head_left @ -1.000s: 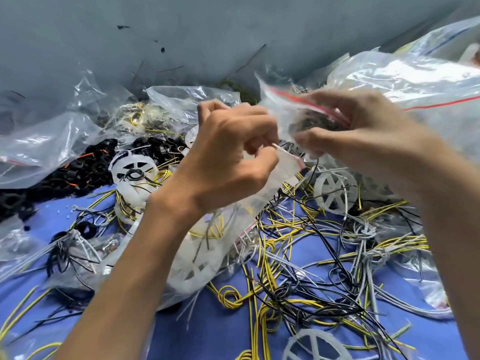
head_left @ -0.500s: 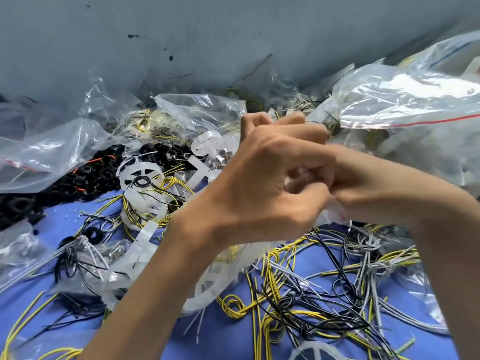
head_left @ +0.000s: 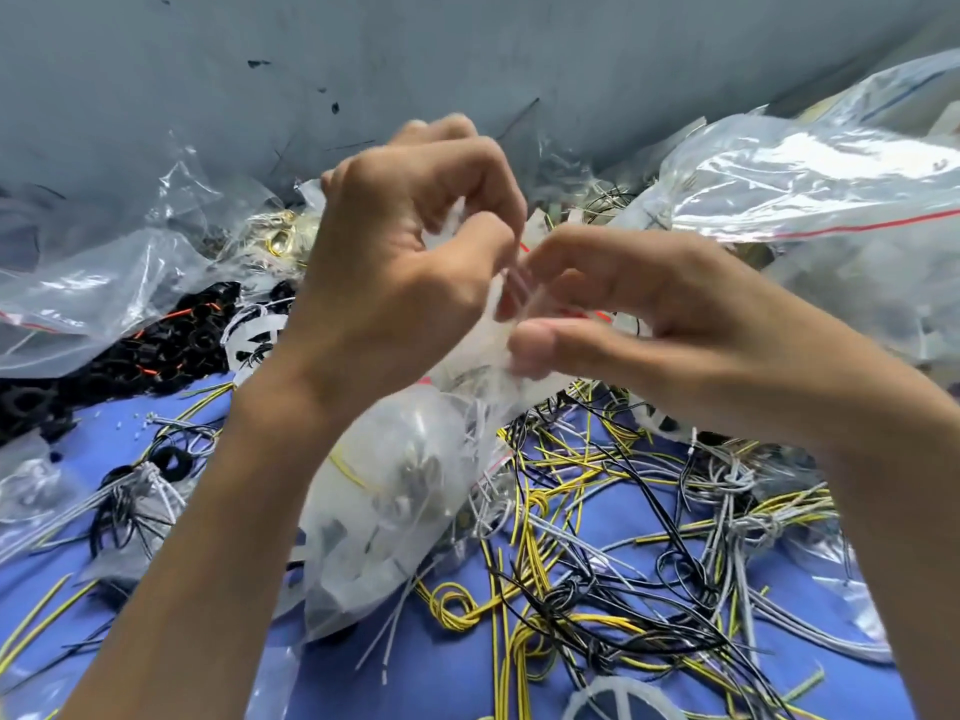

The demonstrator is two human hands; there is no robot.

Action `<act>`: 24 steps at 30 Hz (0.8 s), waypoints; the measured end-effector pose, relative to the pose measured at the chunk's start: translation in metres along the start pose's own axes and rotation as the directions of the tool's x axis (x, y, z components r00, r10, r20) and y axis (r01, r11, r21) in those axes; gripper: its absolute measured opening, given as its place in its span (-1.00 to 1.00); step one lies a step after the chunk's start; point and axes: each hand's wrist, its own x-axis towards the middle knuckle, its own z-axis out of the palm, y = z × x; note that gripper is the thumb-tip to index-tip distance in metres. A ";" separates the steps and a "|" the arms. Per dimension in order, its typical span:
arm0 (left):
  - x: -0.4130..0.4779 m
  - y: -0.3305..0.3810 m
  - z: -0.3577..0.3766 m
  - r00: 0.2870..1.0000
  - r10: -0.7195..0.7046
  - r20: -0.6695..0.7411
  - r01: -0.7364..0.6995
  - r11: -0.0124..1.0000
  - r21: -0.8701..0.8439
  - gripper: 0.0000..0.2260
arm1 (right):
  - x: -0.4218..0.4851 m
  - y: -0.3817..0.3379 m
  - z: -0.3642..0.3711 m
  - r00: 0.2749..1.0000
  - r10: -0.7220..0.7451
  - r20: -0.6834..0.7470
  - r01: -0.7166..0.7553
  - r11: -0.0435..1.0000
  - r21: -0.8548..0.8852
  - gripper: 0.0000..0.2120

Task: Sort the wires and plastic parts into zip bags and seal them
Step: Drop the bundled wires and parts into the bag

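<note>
The zip bag point(head_left: 384, 517) of white plastic parts slanted down-left from its mouth, bottom end toward the blue worktop point(head_left: 447, 683). Its mouth was pinched between the 2 hands, touching: left hand point(head_left: 405, 262) above, right hand point(head_left: 649, 314) just beside it.

Can't tell seal state of zip bag point(head_left: 384, 511): mouth hidden behind left hand point(head_left: 395, 272) and right hand point(head_left: 649, 324), fingertips motion-blurred. Contents hazy through plastic. White spoked wheel point(head_left: 618, 701) cropped by bottom edge, large bag point(head_left: 831, 189) by right edge.
</note>
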 end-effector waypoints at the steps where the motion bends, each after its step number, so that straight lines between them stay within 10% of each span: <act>1: -0.001 0.000 -0.004 0.996 0.018 0.082 -0.013 0.998 -0.062 -0.82 | -0.002 0.001 -0.001 0.999 -0.004 -0.041 0.003 1.000 -0.025 -0.84; 8: 0.014 -0.074 0.001 0.823 -0.373 0.429 0.444 0.893 -0.076 -0.89 | -0.013 0.004 -0.017 0.999 -0.019 -0.031 0.025 0.972 0.232 -0.88; 13: -0.009 -0.078 -0.016 0.858 -0.286 0.428 0.365 0.924 -0.115 -0.75 | -0.012 0.014 -0.021 0.992 0.081 -0.100 -0.058 0.974 0.220 -0.79; 19: 0.004 -0.064 -0.039 0.998 -0.064 0.018 0.066 0.992 -0.105 -0.56 | -0.017 0.020 -0.027 0.981 0.167 -0.098 -0.155 0.980 0.126 -0.74; 24: 0.003 -0.082 -0.030 0.956 -0.236 0.175 0.251 0.966 -0.069 -0.60 | -0.018 0.022 -0.028 0.967 0.246 -0.066 -0.244 0.969 0.041 -0.80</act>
